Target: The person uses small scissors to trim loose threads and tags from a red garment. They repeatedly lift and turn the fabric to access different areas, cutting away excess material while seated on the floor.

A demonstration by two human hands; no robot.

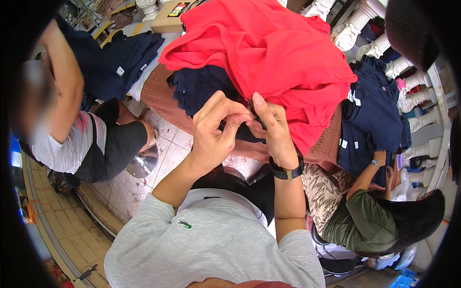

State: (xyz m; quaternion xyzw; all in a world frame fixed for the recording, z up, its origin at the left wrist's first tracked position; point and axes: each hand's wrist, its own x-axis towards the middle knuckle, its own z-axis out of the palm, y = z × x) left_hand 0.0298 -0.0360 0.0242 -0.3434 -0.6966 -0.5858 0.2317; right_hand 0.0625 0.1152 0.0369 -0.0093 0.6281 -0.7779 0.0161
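A big red garment (pixel 273 48) lies heaped on a table covered with a reddish-brown cloth (pixel 158 96). My left hand (pixel 216 129) and my right hand (pixel 271 125) meet at its lower edge. The fingers of both pinch a small dark part of the fabric between them; what exactly sits in the pinch is hidden. A black wristwatch (pixel 286 170) is on my right wrist. Under the red garment lies a dark navy garment (pixel 201 86).
A seated person in a grey top (pixel 72 144) is at the left, an arm raised by a pile of navy clothes (pixel 120 62). At the right another person in an olive shirt (pixel 365 221) handles navy tagged garments (pixel 374 110). White balusters (pixel 413 96) line the far right. A cardboard box (pixel 168 19) sits behind.
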